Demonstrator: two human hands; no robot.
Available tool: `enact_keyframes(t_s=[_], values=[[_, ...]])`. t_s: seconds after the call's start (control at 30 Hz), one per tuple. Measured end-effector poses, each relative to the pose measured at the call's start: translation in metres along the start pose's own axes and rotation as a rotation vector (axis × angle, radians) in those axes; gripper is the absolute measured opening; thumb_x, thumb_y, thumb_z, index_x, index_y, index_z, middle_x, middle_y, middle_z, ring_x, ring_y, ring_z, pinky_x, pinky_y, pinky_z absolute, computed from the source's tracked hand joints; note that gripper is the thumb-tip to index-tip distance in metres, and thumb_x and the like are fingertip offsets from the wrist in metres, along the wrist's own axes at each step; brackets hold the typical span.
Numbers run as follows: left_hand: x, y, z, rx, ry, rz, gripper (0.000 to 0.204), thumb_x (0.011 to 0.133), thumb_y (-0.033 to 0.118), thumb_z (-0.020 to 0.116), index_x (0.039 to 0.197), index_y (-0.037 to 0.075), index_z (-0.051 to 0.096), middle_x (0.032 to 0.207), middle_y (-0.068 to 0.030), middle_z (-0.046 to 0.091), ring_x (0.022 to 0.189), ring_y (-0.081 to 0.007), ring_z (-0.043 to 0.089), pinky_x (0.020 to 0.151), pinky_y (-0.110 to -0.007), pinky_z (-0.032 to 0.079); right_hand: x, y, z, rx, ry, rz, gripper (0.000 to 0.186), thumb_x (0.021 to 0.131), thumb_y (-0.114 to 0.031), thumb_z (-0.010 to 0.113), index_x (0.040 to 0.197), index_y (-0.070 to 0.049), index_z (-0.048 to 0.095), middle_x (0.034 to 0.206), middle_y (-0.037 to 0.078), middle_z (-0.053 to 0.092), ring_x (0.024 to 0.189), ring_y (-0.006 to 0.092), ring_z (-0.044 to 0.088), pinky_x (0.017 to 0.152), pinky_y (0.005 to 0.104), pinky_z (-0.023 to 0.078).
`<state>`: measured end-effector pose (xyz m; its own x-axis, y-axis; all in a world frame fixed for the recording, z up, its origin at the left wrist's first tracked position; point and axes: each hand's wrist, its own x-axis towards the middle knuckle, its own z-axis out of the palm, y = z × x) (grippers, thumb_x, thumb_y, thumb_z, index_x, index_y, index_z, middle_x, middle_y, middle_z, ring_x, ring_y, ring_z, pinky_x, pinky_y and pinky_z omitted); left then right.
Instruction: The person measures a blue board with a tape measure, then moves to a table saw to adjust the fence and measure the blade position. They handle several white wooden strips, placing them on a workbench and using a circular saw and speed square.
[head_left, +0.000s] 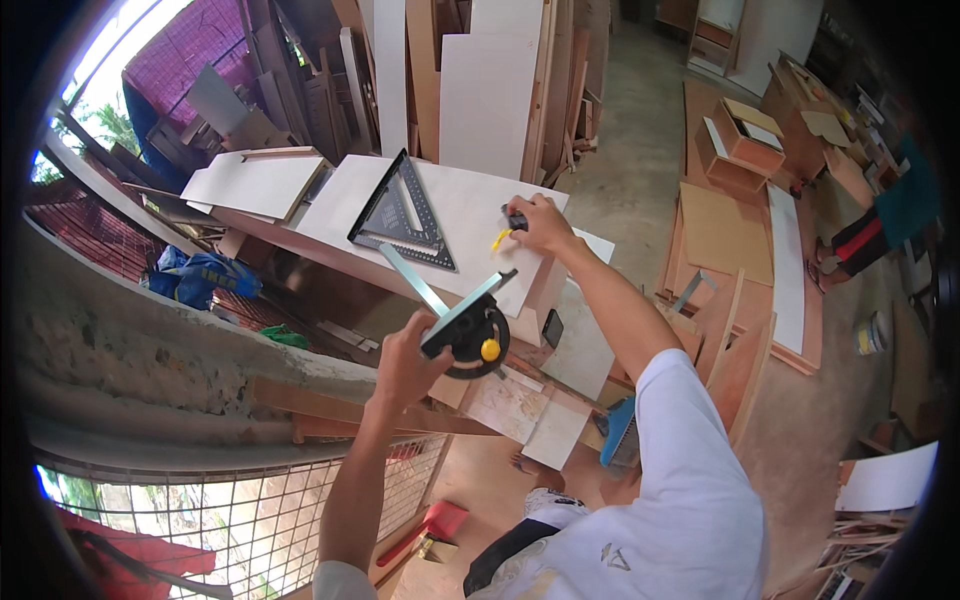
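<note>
My left hand (405,358) is closed round a miter gauge (468,338), which has a black half-round head, a yellow knob and a long metal bar. It is held up at the near side of a white-topped workbench (350,185), with its bar pointing toward a black triangular speed square (432,238) lying flat there. Over the right part of the same top, my right hand (542,225) grips a small black tape measure (515,218). A short yellow piece hangs from it. My fingers partly cover its body.
A black phone (552,328) lies beside the bench's near end. Boards (488,100) lean upright behind. At far right a person (890,215) stands by wooden drawer boxes (738,150). A blue bag (205,277) sits at left, and a red dustpan (443,520) below.
</note>
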<state>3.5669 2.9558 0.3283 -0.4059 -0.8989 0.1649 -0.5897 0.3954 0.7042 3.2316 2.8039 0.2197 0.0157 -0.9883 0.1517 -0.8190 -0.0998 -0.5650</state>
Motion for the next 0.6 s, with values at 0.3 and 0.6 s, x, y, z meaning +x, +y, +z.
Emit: enact_keyframes(t_s=[0.3, 0.6], values=[[0.126, -0.043, 0.076, 0.08, 0.169, 0.03, 0.042, 0.073, 0.02, 0.079, 0.111, 0.005, 0.07, 0.099, -0.0193, 0.07, 0.097, -0.0364, 0.068, 0.089, -0.043, 0.054, -0.034, 0.04, -0.058, 0.191, 0.59, 0.194, 0.065, 0.083, -0.033, 0.079, 0.138, -0.008, 0.055, 0.119, 0.027, 0.064, 0.11, 0.0427, 0.063, 0.097, 0.0475, 0.051], [0.123, -0.052, 0.088, 0.199, 0.382, -0.12, 0.071, 0.082, 0.032, 0.084, 0.141, 0.007, 0.054, 0.141, -0.0127, 0.057, 0.129, -0.0344, 0.05, 0.105, -0.048, 0.045, -0.084, -0.029, -0.056, 0.736, 0.187, 0.063, 0.071, 0.082, -0.031, 0.082, 0.139, -0.004, 0.05, 0.119, 0.017, 0.064, 0.104, 0.027, 0.066, 0.082, 0.0383, 0.056]])
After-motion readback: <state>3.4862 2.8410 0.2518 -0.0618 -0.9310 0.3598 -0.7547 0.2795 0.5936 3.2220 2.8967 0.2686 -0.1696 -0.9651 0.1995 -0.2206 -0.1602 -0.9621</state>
